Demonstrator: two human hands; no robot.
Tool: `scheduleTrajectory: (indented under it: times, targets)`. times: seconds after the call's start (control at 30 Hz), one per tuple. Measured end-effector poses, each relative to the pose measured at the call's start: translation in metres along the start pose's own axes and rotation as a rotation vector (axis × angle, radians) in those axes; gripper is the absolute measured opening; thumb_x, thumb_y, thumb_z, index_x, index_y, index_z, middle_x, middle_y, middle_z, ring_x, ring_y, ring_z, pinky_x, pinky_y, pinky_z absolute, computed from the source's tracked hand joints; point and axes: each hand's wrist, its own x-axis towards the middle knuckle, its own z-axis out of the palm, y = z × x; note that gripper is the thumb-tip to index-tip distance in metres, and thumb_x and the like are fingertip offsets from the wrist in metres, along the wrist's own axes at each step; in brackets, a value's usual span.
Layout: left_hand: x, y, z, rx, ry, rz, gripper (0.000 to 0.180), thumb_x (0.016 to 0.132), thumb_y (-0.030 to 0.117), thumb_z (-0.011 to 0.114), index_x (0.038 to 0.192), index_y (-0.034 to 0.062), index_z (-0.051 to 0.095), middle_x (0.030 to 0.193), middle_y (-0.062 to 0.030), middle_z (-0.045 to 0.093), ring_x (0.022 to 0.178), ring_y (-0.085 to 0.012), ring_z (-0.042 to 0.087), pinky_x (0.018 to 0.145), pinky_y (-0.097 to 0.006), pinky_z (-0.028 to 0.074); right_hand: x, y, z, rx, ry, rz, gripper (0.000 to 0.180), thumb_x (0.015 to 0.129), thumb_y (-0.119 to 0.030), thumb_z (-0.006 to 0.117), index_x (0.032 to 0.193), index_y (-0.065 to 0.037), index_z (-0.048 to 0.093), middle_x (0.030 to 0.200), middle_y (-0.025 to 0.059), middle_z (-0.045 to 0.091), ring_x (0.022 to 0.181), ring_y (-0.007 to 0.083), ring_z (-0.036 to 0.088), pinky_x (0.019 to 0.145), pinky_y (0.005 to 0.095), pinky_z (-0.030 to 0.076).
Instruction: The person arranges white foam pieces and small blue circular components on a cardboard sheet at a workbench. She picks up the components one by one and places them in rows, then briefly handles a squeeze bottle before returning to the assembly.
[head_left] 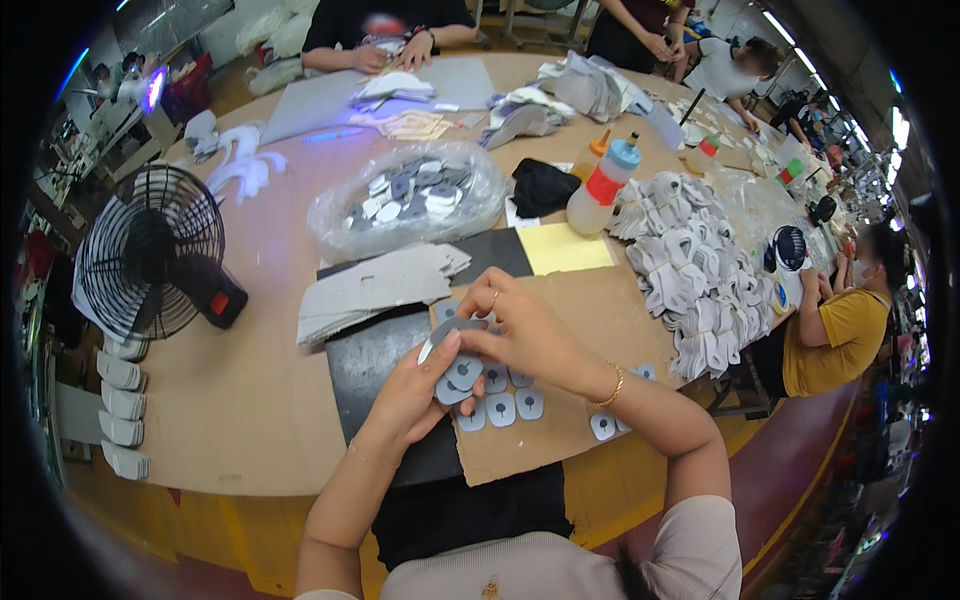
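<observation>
My left hand is closed around a few small grey rounded patches, each with a dark mark in its middle. A curved grey and white piece rises above them between both hands. My right hand comes over from the right, thumb and fingers pinched on the upper end of that piece; the fingertips partly hide it. Below the hands, more grey patches lie in rows on a sheet of brown cardboard. Some of them are covered by my hands and right forearm.
A clear plastic bag of small patches sits ahead, behind stacked grey panels. A black fan stands left. Right are a blue-capped bottle, black cloth and heaped bundles of grey pieces. Co-workers sit around the table.
</observation>
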Motion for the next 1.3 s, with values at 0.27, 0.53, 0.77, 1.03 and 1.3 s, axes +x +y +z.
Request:
scheduleTrajectory:
  times: [0.27, 0.53, 0.77, 1.03, 1.3]
  targets:
    - [0.005, 0.000, -0.001, 0.025, 0.017, -0.059, 0.041, 0.101, 0.033, 0.048, 0.120, -0.0029, 0.052, 0.095, -0.0162, 0.065, 0.067, -0.0166, 0.060, 0.047, -0.025, 0.047, 0.001, 0.013, -0.009, 0.233, -0.024, 0.169, 0.022, 0.091, -0.018, 0.065, 0.091, 0.004, 0.068, 0.091, 0.0058, 0.062, 0.069, 0.0094, 0.058, 0.061, 0.0264, 0.046]
    - [0.000, 0.005, -0.003, -0.023, 0.118, -0.014, 0.039, 0.100, 0.029, 0.049, 0.119, -0.0044, 0.051, 0.093, -0.0172, 0.065, 0.063, -0.0169, 0.059, 0.043, -0.025, 0.045, -0.008, 0.021, -0.044, 0.561, 0.155, 0.312, 0.019, 0.085, -0.008, 0.072, 0.089, -0.002, 0.055, 0.098, 0.0106, 0.063, 0.080, 0.0103, 0.064, 0.070, 0.0226, 0.051]
    - [0.003, 0.007, -0.002, -0.042, 0.154, 0.062, 0.035, 0.099, 0.026, 0.050, 0.119, -0.0036, 0.050, 0.091, -0.0178, 0.065, 0.062, -0.0179, 0.058, 0.044, -0.026, 0.045, -0.028, 0.047, -0.070, 0.552, 0.166, 0.455, 0.031, 0.088, -0.001, 0.065, 0.118, 0.002, 0.056, 0.097, 0.0067, 0.061, 0.085, 0.0133, 0.067, 0.069, 0.0212, 0.051]
    - [0.003, 0.006, -0.003, -0.017, 0.147, 0.049, 0.036, 0.099, 0.027, 0.051, 0.120, -0.0023, 0.049, 0.093, -0.0167, 0.065, 0.064, -0.0159, 0.059, 0.047, -0.026, 0.046, -0.028, 0.088, -0.067, 0.323, 0.030, 0.617, 0.020, 0.090, -0.011, 0.067, 0.105, 0.000, 0.060, 0.092, 0.0039, 0.064, 0.077, 0.0078, 0.064, 0.066, 0.0194, 0.052]
    - [0.005, 0.006, -0.003, -0.013, 0.154, 0.052, 0.035, 0.098, 0.026, 0.051, 0.119, -0.0028, 0.049, 0.093, -0.0173, 0.065, 0.065, -0.0165, 0.060, 0.047, -0.026, 0.046, -0.009, 0.093, -0.061, 0.276, 0.040, 0.660, 0.015, 0.090, -0.008, 0.066, 0.098, 0.003, 0.060, 0.077, 0.0033, 0.065, 0.067, 0.0093, 0.067, 0.054, 0.0191, 0.053]
